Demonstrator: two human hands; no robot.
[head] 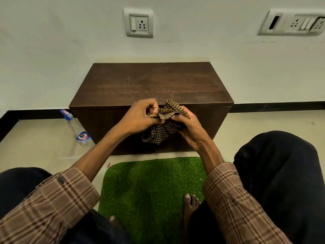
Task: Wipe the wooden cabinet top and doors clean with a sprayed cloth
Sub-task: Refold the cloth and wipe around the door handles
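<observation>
On the pale tiled floor stand the wooden cabinet, a spray bottle and a green mat.

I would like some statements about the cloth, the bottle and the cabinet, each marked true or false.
1. Both hands hold the cloth. True: the left hand and the right hand both grip it.
2. The spray bottle stands on the cabinet top. False: it is on the floor, by the cabinet's left side.
3. The cloth lies flat on the cabinet top. False: it is bunched between the hands, in front of the cabinet's front edge.
4. A green mat lies on the floor in front of the cabinet. True.
5. The cabinet doors are open. False: the front looks closed.
</observation>
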